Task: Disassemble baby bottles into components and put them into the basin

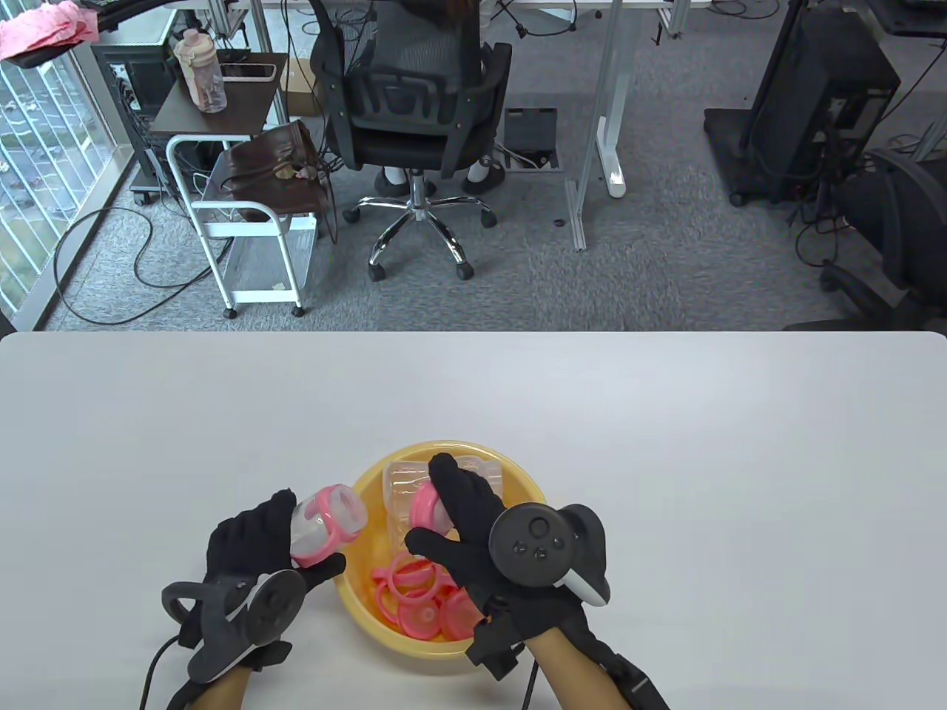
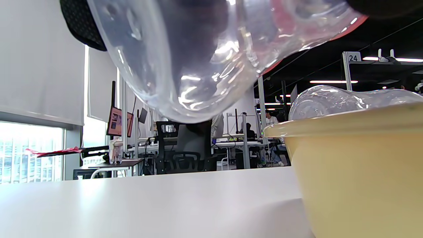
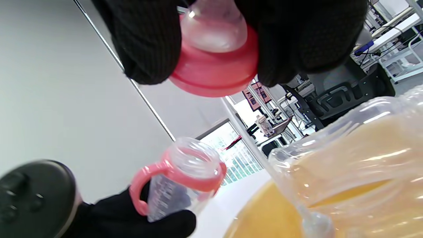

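Note:
My left hand (image 1: 255, 540) grips a clear baby bottle with a pink handle ring (image 1: 329, 520) just left of the yellow basin (image 1: 370, 603); the bottle's neck is open and points toward the basin. The same bottle (image 3: 180, 180) shows in the right wrist view, and its clear base (image 2: 185, 59) fills the top of the left wrist view. My right hand (image 1: 451, 518) hovers over the basin and pinches a pink screw collar with its clear teat (image 1: 427, 506), seen close up as the collar (image 3: 214, 71). Inside the basin lie clear bottle bodies (image 1: 403, 484) and several pink rings (image 1: 418, 592).
The basin rim (image 2: 347, 124) stands right of the left hand, with a clear bottle (image 2: 333, 100) poking above it. The white table (image 1: 666, 458) stretches to all sides. Beyond its far edge are an office chair (image 1: 414, 111), a white cart (image 1: 251, 222) and desks.

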Demonstrator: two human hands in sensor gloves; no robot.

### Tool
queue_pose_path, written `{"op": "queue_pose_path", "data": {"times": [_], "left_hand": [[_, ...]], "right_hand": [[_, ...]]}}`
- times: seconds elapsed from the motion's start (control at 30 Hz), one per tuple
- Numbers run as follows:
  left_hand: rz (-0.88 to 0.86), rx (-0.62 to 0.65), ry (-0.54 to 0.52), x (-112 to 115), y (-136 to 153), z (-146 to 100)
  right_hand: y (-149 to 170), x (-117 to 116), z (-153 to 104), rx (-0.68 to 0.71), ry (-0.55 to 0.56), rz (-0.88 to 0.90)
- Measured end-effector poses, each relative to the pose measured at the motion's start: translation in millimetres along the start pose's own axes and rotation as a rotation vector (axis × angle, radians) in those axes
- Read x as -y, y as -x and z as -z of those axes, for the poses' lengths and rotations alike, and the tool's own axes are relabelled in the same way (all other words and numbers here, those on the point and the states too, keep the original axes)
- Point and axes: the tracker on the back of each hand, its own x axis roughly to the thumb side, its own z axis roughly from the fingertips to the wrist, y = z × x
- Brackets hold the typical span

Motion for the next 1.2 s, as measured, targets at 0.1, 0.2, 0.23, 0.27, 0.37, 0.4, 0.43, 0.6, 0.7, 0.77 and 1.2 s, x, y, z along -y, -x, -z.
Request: {"op": "queue_pose_path", "data": {"times": [0.1, 0.2, 0.23, 0.27, 0.37, 0.4, 0.43, 0.6, 0.7, 0.77, 1.2], "left_hand": [[-0.002, -0.001, -0.002, 1, 0, 0], [-0.003, -0.001, -0.003, 1, 1, 0], [-0.004, -0.002, -0.004, 1, 1, 0], [-0.005, -0.003, -0.004, 1, 1, 0], [-0.007, -0.004, -0.005, 1, 2, 0], [-0.006, -0.004, -0.004, 1, 2, 0], [-0.004, -0.003, -0.004, 1, 2, 0], [-0.002, 0.000, -0.005, 1, 1, -1], [-0.002, 0.001, -0.006, 1, 1, -1], [0.001, 0.002, -0.004, 1, 1, -1], [0.011, 0.016, -0.005, 1, -1, -1]], "right_hand": [[3, -9, 1, -0.011, -0.031, -0.037], [5, -17, 3, -0.034, -0.078, -0.079], [6, -19, 3, -0.040, -0.096, -0.100], [7, -22, 4, -0.048, -0.120, -0.114], [10, -29, 5, -0.076, -0.179, -0.143], [11, -31, 5, -0.084, -0.200, -0.155], [12, -35, 5, -0.094, -0.226, -0.176], [18, -46, 6, -0.138, -0.325, -0.259], [20, -50, 5, -0.163, -0.365, -0.262], [21, -55, 4, -0.191, -0.407, -0.260], [23, -72, 2, -0.283, -0.615, -0.286]]}}
